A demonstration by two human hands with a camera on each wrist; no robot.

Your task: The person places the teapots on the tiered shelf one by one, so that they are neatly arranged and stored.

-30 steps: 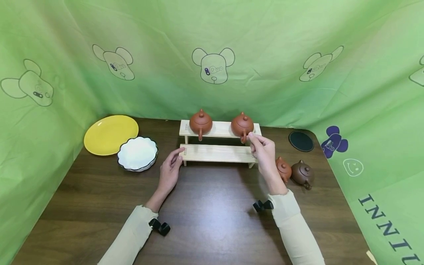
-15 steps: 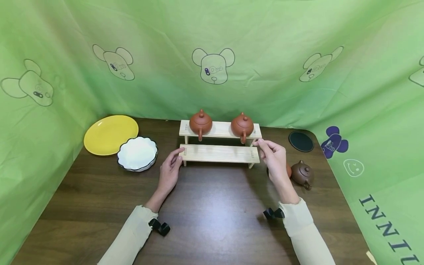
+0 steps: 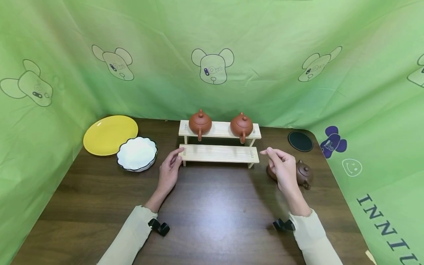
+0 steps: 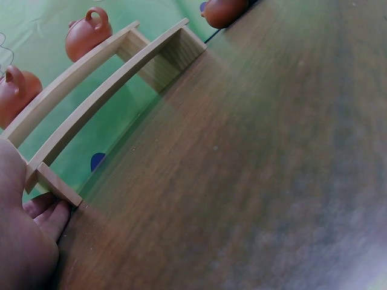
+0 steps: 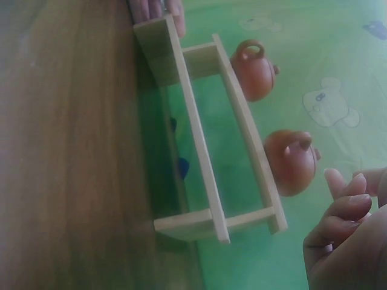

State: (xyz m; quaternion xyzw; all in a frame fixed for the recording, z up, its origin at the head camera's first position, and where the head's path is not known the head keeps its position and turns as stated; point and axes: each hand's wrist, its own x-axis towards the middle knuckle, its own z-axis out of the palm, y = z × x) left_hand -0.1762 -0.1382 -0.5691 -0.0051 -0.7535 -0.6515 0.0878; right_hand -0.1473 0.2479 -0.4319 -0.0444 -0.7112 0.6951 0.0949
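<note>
In the head view, my left hand point(image 3: 169, 171) holds the left end of the wooden two-step stand point(image 3: 218, 152), its index fingertip on the lower step. In the left wrist view, its fingers point(image 4: 51, 217) curl beside the stand's leg. Two reddish-brown clay teapots, a left one point(image 3: 200, 123) and a right one point(image 3: 241, 125), sit on the upper step with handles toward me. My right hand point(image 3: 284, 170) hovers right of the stand, fingers loosely bent and holding nothing. Below it, another teapot point(image 3: 271, 173) is mostly hidden, beside a dark brown teapot point(image 3: 304, 174).
A yellow plate point(image 3: 107, 134) lies at the back left, with a white scalloped bowl point(image 3: 137, 154) next to it. At the back right lies a black round coaster point(image 3: 300, 141). Green printed cloth point(image 3: 159, 84) surrounds the brown wood table point(image 3: 212, 209).
My right hand has come away from the handle of the right teapot on the upper step and moved right and toward me. My left hand stays at the stand's left end.
</note>
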